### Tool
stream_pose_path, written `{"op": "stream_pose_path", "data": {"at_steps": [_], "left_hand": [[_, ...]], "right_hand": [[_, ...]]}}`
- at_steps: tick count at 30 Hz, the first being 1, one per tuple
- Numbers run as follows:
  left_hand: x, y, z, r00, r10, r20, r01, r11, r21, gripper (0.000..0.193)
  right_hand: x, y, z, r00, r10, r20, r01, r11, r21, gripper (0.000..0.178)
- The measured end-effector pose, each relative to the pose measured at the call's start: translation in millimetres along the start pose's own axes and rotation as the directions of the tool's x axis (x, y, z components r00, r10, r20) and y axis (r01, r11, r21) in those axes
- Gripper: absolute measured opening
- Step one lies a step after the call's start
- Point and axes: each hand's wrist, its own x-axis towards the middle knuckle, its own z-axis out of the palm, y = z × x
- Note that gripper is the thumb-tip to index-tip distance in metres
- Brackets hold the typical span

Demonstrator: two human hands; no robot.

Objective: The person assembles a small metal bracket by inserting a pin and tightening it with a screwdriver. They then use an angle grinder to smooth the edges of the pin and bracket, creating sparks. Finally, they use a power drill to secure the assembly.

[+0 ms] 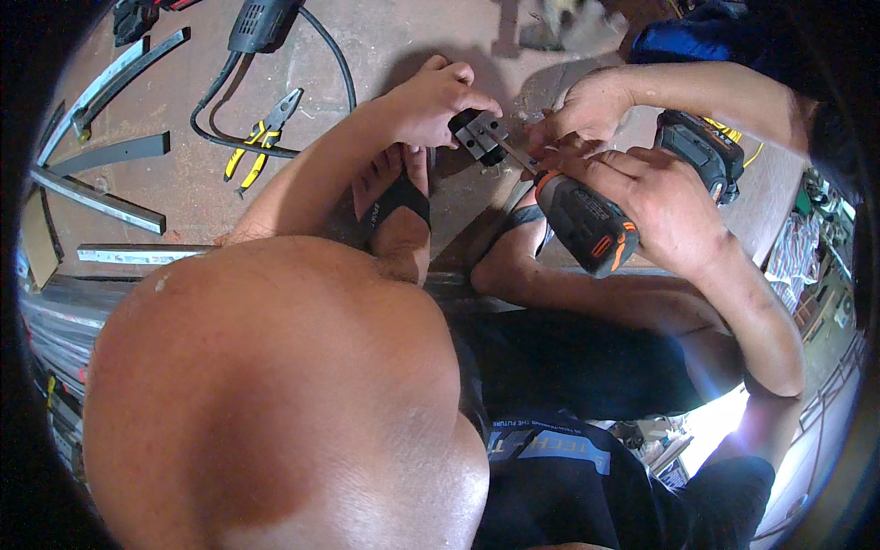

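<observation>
My left hand is closed on a small black block with a grey metal face and screw holes, gripping it at its left side just above the floor. My right hand is wrapped round a black and orange cordless drill. Its thin bit points left and meets, or nearly meets, the block's face. A co-worker's hand reaches in from the right beside the bit. What its fingers touch is partly hidden behind my right hand. The drill's battery pack shows beyond my right wrist.
Yellow and black pliers lie left of my left forearm. Above them sits a dark corded power tool with a looping cable. Several metal strips are spread at the far left. My sandalled feet are close below the block.
</observation>
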Motion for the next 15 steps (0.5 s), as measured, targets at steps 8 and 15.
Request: {"op": "stream_pose_path", "data": {"at_steps": [8, 15], "left_hand": [[1.8, -1.9, -3.6, 0.998, 0.045, 0.036, -0.046, 0.998, 0.032, 0.086], [10.2, 0.2, -15.0, 0.986, 0.015, 0.169, -0.017, 1.000, 0.015, 0.089]], "right_hand": [[-0.7, 1.0, 0.6, 0.999, -0.043, -0.014, 0.043, 0.999, 0.014, 0.062], [0.0, 0.0, -0.6, 0.999, -0.010, 0.049, 0.010, 1.000, 0.000, 0.060]]}}
